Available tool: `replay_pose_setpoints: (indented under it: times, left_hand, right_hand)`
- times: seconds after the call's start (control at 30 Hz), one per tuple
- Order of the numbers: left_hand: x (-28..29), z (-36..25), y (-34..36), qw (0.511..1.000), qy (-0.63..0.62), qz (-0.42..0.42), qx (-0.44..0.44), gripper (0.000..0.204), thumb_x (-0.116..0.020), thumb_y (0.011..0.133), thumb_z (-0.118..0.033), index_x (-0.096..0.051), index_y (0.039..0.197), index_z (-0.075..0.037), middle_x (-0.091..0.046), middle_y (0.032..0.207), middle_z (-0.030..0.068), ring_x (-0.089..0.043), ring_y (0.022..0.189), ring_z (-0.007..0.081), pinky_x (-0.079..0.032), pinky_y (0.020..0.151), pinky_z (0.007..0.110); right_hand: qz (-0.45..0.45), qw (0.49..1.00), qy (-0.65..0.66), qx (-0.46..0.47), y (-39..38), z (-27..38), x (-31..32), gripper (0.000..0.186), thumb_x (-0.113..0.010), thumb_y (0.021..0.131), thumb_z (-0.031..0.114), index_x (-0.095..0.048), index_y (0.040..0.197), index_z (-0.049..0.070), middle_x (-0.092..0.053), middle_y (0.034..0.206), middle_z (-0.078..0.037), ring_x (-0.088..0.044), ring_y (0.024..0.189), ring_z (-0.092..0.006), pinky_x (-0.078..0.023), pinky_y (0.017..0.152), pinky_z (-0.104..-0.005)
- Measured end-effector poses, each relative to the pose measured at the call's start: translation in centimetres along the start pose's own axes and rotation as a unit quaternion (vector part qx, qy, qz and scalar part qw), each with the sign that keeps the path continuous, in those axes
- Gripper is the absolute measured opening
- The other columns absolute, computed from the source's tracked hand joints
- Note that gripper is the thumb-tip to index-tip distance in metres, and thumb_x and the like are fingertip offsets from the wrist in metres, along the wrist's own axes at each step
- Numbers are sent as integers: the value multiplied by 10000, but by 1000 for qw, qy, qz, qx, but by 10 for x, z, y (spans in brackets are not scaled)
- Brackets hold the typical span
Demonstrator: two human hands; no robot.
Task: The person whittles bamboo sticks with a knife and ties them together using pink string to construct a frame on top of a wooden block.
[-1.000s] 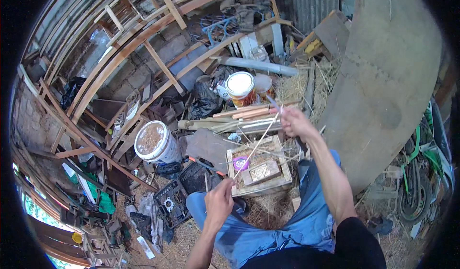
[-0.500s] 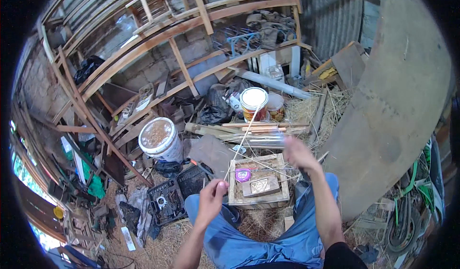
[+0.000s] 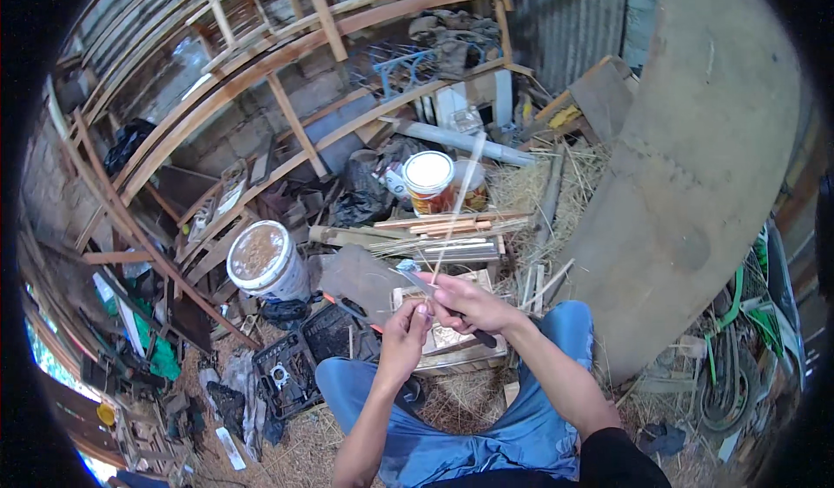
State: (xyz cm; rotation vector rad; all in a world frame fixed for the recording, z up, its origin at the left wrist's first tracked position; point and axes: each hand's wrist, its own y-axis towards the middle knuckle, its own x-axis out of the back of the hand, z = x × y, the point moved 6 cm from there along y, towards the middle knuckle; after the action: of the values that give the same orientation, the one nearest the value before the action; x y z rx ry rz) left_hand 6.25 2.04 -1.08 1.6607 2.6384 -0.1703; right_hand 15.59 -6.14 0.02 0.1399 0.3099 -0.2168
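My left hand is closed in a pinch on the lower end of a long thin pale strip, which looks like split bamboo. The strip slants up and away, its far end blurred. Close against it, my right hand grips a knife; the dark handle sticks out below the palm. The grey blade points up and left, by the strip just above my left fingers. Both hands are over a wooden box between my knees, hiding most of its inside.
A white bucket of brown grains stands to the left, near an open black tool case. Beyond the box lie wood sticks and a lidded paint pail. A large curved grey sheet leans on the right.
My right hand has come in from the right to meet my left hand, bringing the knife against the strip. The strip stands steeper, and the whole view has shifted slightly.
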Motion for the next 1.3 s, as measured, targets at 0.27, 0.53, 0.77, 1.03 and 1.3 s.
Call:
replay_pose_setpoints:
  times: [0.27, 0.53, 0.77, 1.03, 1.3]
  left_hand:
    - [-13, -40, -26, 907, 342, -83, -233, 137, -506, 928, -81, -603, 964, 8, -531, 649, 80, -474, 551, 107, -399, 526, 266]
    - [6, -12, -31, 969, 215, -37, -121, 201, -481, 956, -163, -607, 967, -7, -460, 626, -12, -392, 579, 50, -328, 509, 230]
    - [31, -9, -54, 972, 224, -45, -62, 185, -491, 949, -143, -609, 959, -1, -513, 691, -25, -404, 625, 39, -347, 542, 216]
    - [81, -30, -89, 970, 234, -69, -18, 205, -479, 964, -205, -603, 962, -41, -504, 730, -43, -419, 645, 32, -343, 559, 186]
    - [43, 3, -12, 995, 95, -33, -26, 224, -454, 978, -220, -594, 996, -46, -487, 697, -47, -372, 566, 30, -301, 499, 186]
  right_hand:
    - [18, 998, 51, -37, -7, 1, 28, 323, -488, 960, 339, -516, 1151, 80, -359, 588, 71, -267, 460, -9, -195, 406, -177]
    - [-4, 999, -19, -41, -7, -4, 42, 339, -500, 958, 313, -508, 1203, 78, -379, 602, 72, -291, 479, -13, -212, 425, -179]
    - [-63, 992, -29, -106, -8, -10, 70, 215, -512, 946, 226, -544, 1087, 67, -408, 625, 62, -322, 479, -10, -225, 401, -166]
    - [-401, 894, 127, 154, -29, 20, 175, 241, -450, 972, 243, -583, 1009, 47, -463, 628, 40, -378, 453, -22, -293, 372, -163]
    - [-156, 987, 18, 33, 16, -30, 19, 383, -474, 968, 309, -501, 1257, 59, -368, 593, 54, -309, 482, -34, -242, 414, -176]
